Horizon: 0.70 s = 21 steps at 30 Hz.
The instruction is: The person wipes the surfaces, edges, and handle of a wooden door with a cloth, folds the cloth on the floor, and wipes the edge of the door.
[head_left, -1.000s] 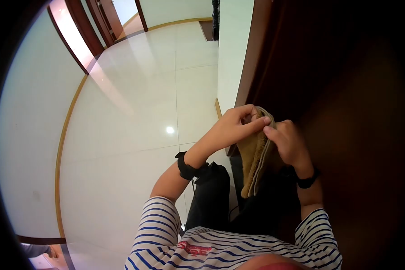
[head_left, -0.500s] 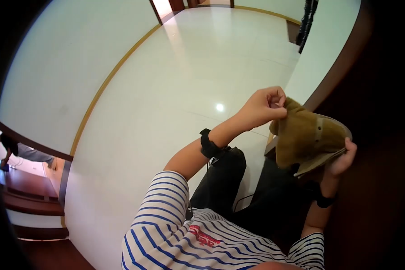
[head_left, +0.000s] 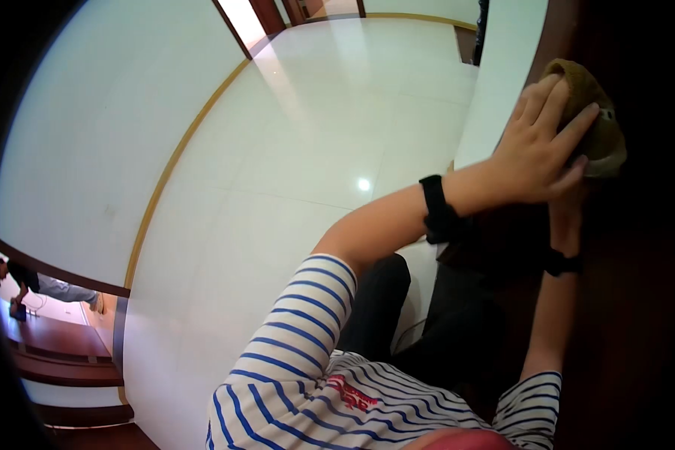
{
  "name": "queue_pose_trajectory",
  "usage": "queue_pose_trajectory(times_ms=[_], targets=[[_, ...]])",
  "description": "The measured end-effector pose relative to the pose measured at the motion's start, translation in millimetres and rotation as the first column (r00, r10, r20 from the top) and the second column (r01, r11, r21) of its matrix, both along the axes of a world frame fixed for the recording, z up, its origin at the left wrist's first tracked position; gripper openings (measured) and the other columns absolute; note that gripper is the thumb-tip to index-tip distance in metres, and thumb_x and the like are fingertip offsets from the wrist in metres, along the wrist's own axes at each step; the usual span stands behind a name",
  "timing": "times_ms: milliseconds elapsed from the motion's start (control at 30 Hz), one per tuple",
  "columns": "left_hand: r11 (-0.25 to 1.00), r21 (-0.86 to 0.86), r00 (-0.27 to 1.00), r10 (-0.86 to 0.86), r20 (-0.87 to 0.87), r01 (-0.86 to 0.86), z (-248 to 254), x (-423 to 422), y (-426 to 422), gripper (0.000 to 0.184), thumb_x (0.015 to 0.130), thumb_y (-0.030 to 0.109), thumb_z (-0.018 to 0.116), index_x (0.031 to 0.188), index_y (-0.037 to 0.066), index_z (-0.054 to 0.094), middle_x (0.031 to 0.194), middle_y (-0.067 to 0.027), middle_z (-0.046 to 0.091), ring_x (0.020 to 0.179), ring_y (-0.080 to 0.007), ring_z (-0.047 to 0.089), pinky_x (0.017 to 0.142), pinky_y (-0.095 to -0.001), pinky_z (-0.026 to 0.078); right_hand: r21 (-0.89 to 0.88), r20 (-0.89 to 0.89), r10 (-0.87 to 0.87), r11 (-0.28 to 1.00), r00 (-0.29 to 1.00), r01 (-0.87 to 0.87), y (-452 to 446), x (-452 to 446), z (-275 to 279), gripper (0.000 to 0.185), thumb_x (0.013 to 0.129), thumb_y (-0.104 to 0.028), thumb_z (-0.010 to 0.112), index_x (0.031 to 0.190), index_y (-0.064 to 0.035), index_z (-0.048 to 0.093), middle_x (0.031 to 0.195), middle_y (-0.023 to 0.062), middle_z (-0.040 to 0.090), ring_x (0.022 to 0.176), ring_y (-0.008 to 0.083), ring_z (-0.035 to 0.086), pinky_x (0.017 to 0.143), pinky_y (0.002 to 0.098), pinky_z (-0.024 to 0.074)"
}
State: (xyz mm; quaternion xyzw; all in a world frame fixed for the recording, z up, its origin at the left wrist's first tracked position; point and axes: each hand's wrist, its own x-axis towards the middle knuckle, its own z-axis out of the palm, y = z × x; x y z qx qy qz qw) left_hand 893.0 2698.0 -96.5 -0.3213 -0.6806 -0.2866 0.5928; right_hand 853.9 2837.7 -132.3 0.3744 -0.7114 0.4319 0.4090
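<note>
A folded tan-brown cloth item (head_left: 607, 142) is raised at the upper right, against a dark background. My left hand (head_left: 540, 142) lies over its left side with fingers spread and bent onto the fabric. Beneath and partly behind it, my right hand (head_left: 570, 184) supports the lower edge of the cloth; most of its fingers are hidden. Each wrist wears a black strap, and the forearms come close together near the cloth.
Dark brown furniture or panel (head_left: 615, 300) fills the right side. A white wall edge (head_left: 502, 90) stands beside it. Pale tiled floor (head_left: 300, 150) spreads ahead. At the far left, a person (head_left: 52, 286) bends near a brown ledge (head_left: 60, 330).
Both hands have carried the cloth up and to the right. It was spread between them half a second ago; now it is bunched, and my left hand lies across it.
</note>
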Motion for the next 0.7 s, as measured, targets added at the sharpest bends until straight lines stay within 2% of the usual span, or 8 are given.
queue_pose_trajectory(times_ms=[33, 133, 367, 400, 500, 533, 633, 700], targets=[[0.99, -0.056, 0.988, 0.128, -0.084, -0.133, -6.5, -12.6, 1.9, 0.059, 0.078, 0.034, 0.058, 0.129, 0.005, 0.048, 0.128, -0.0269, 0.036, 0.119, -0.0448, 0.036, 0.099, -0.0528, 0.031, 0.019, -0.041, -0.058, 0.998, 0.997, 0.059, -3.8, -9.0, -4.7, 0.051, 0.092, -0.026, 0.051, 0.135, -0.0018, 0.037, 0.135, 0.0138, 0.042, 0.124, 0.0258, 0.041, 0.104, 0.039, 0.0317], [0.978, -0.18, 0.987, 0.085, -0.137, -0.109, -34.8, -42.1, -15.9, 0.057, 0.082, 0.044, 0.051, 0.127, 0.01, 0.054, 0.128, -0.0275, 0.035, 0.122, -0.0445, 0.034, 0.102, -0.0547, 0.028, 0.065, -0.151, -0.222, 0.97, 0.963, 0.234, -16.5, -26.8, -30.2, 0.055, 0.092, -0.033, 0.048, 0.136, -0.003, 0.034, 0.137, 0.014, 0.038, 0.127, 0.0276, 0.037, 0.106, 0.0416, 0.0283], [0.964, -0.219, 0.984, 0.125, -0.127, -0.151, -86.2, -45.6, -9.2, 0.056, 0.085, 0.046, 0.043, 0.128, 0.011, 0.053, 0.122, -0.0293, 0.045, 0.118, -0.0465, 0.042, 0.102, -0.0539, 0.031, 0.137, -0.253, -0.449, 0.86, 0.857, 0.491, -13.6, -37.2, -98.6, 0.066, 0.091, -0.048, 0.042, 0.141, -0.0057, 0.028, 0.144, 0.0144, 0.029, 0.134, 0.0319, 0.028, 0.11, 0.0478, 0.0204], [0.959, -0.229, 0.982, 0.142, -0.122, -0.167, -91.8, -47.6, -10.9, 0.055, 0.085, 0.045, 0.043, 0.127, 0.011, 0.054, 0.121, -0.0292, 0.045, 0.117, -0.0462, 0.043, 0.102, -0.0539, 0.031, 0.139, -0.166, -0.368, 0.91, 0.915, 0.391, -12.6, -44.6, -110.1, 0.066, 0.089, -0.048, 0.044, 0.139, -0.0052, 0.031, 0.141, 0.0157, 0.032, 0.131, 0.0349, 0.031, 0.109, 0.0488, 0.0222], [0.954, -0.248, 0.985, 0.152, -0.078, -0.167, -124.5, -39.6, -8.7, 0.054, 0.086, 0.045, 0.043, 0.126, 0.011, 0.055, 0.12, -0.0281, 0.047, 0.115, -0.0451, 0.045, 0.102, -0.0533, 0.032, 0.165, -0.015, -0.309, 0.937, 0.951, 0.307, -10.3, -22.6, -124.2, 0.066, 0.087, -0.047, 0.047, 0.136, -0.0052, 0.034, 0.137, 0.0167, 0.036, 0.127, 0.0358, 0.035, 0.107, 0.0497, 0.025], [0.949, -0.264, 0.985, 0.162, -0.066, -0.174, -134.2, -39.6, -8.5, 0.053, 0.086, 0.044, 0.042, 0.125, 0.011, 0.056, 0.12, -0.027, 0.047, 0.114, -0.0442, 0.046, 0.102, -0.0528, 0.032, 0.247, 0.038, -0.367, 0.905, 0.929, 0.347, -8.2, -17.9, -136.3, 0.063, 0.084, -0.046, 0.05, 0.13, -0.0051, 0.04, 0.132, 0.0174, 0.041, 0.121, 0.0364, 0.04, 0.103, 0.0502, 0.029], [0.929, -0.326, 0.985, 0.17, -0.043, -0.174, -165.9, -36.6, -10.1, 0.053, 0.087, 0.045, 0.043, 0.125, 0.011, 0.055, 0.118, -0.0247, 0.049, 0.113, -0.0417, 0.047, 0.102, -0.0518, 0.032, 0.28, -0.104, -0.463, 0.835, 0.88, 0.473, -6.2, -24.7, -175.7, 0.058, 0.082, -0.043, 0.054, 0.126, -0.0055, 0.044, 0.127, 0.0171, 0.046, 0.118, 0.036, 0.043, 0.1, 0.0501, 0.0322], [0.912, -0.367, 0.982, 0.184, -0.031, -0.183, -184.2, -32.5, -12.2, 0.053, 0.087, 0.045, 0.044, 0.126, 0.011, 0.054, 0.117, -0.0241, 0.05, 0.113, -0.0405, 0.047, 0.102, -0.0514, 0.032, 0.312, -0.075, -0.463, 0.83, 0.883, 0.462, -4.2, -17.6, -190.0, 0.056, 0.082, -0.041, 0.056, 0.124, -0.0055, 0.046, 0.125, 0.0168, 0.047, 0.116, 0.0361, 0.045, 0.099, 0.05, 0.033]])
